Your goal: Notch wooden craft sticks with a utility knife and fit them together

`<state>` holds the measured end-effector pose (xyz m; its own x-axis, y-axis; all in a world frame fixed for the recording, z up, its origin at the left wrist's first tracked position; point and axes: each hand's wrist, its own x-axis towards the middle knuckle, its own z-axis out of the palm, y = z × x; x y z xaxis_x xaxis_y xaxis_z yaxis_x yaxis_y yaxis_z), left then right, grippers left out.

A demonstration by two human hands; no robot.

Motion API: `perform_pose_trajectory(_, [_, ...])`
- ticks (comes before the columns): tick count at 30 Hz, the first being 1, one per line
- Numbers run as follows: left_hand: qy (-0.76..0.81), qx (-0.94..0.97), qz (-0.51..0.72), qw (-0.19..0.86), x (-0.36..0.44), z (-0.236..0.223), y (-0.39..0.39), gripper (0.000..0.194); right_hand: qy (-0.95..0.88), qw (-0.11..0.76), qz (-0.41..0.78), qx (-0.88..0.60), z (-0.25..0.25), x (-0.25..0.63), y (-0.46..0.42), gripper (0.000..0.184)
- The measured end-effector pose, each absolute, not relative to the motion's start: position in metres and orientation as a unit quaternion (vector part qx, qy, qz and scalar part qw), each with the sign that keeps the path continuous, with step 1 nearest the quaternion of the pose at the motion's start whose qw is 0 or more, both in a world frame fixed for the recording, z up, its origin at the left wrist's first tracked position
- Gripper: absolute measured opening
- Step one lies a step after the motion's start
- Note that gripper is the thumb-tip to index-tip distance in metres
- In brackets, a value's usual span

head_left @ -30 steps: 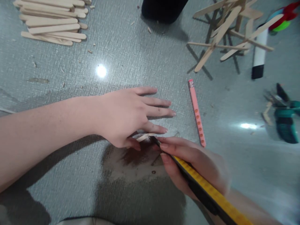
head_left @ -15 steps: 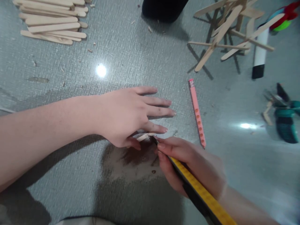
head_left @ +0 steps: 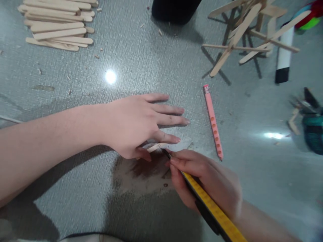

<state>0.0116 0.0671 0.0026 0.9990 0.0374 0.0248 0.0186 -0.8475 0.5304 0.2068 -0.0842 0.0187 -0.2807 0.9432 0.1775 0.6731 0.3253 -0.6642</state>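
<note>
My left hand [head_left: 136,122] lies palm down with its fingers spread, thumb and index finger holding a wooden craft stick [head_left: 153,147] against the table. Most of the stick is hidden under that hand; small pencil-like marks show near its exposed end. In my right hand [head_left: 202,174] is a yellow and black utility knife [head_left: 214,211], gripped like a pen. Its dark blade tip is at the marked part of the stick, close to my left index fingertip. Whether the blade touches the wood, I cannot tell. A worn, stained patch [head_left: 136,178] of tabletop lies just below.
Loose craft sticks [head_left: 59,33] are piled at the upper left. A black object [head_left: 175,10] stands at the top. A glued stick structure [head_left: 242,33] is at the upper right, beside a white marker [head_left: 285,53]. A pink pencil [head_left: 213,122] and teal-handled pliers [head_left: 313,131] lie right.
The knife tip has drawn back slightly from the stick, down and to the right, uncovering the marks. My left hand stays in place, and the view has shifted a little.
</note>
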Motion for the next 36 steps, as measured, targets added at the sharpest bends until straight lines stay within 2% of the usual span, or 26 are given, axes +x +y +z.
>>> perform_pose_trajectory(7, [0.02, 0.958, 0.025, 0.285, 0.013, 0.002, 0.067, 0.061, -0.765, 0.231, 0.258, -0.543, 0.015, 0.217, -0.084, 0.012])
perform_pose_trajectory(10, [0.012, 0.961, 0.022, 0.275, 0.012, 0.001, 0.067, 0.064, -0.759, 0.22, 0.27, -0.55, 0.016, 0.214, -0.082, 0.018])
perform_pose_trajectory(13, [0.008, 0.963, 0.015, 0.268, 0.013, 0.001, 0.067, 0.064, -0.753, 0.235, 0.28, -0.547, 0.018, 0.209, -0.082, 0.022])
perform_pose_trajectory(16, [0.009, 0.965, 0.003, 0.262, 0.013, 0.002, 0.067, 0.064, -0.754, 0.283, 0.242, -0.541, 0.017, 0.206, -0.088, 0.013])
perform_pose_trajectory(18, [0.009, 0.967, -0.004, 0.256, 0.013, 0.003, 0.067, 0.065, -0.759, 0.296, 0.21, -0.54, 0.016, 0.207, -0.093, 0.02])
perform_pose_trajectory(20, [0.009, 0.967, -0.008, 0.255, 0.013, 0.004, 0.068, 0.065, -0.761, 0.296, 0.199, -0.542, 0.015, 0.207, -0.095, 0.021])
perform_pose_trajectory(28, [0.01, 0.965, 0.0, 0.261, 0.012, 0.003, 0.068, 0.063, -0.754, 0.268, 0.229, -0.554, 0.011, 0.215, -0.089, 0.005])
perform_pose_trajectory(36, [0.006, 0.965, -0.002, 0.261, 0.012, 0.003, 0.069, 0.062, -0.75, 0.306, 0.239, -0.535, 0.008, 0.208, -0.098, 0.024])
